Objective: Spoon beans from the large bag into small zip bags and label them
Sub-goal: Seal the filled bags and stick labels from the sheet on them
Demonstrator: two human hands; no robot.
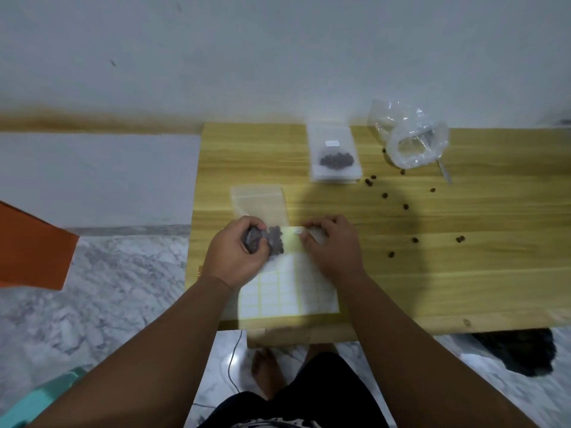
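Note:
A small clear zip bag (259, 202) with dark beans in its lower end lies on the wooden table (432, 273). My left hand (234, 254) grips that bean-filled end. My right hand (333, 245) pinches a small white label (298, 231) at the top edge of the label sheet (278, 291), just right of the beans. A filled, labelled zip bag (335, 156) lies on a stack of empty bags at the back. The large crumpled clear bag (411, 140) sits at the back right with a spoon handle (445, 173) sticking out.
Several loose beans (404, 206) are scattered over the table's right half. An orange box (34, 245) stands on the marble floor to the left. A black cloth (522, 353) lies on the floor at the right, beside my bare foot under the table edge.

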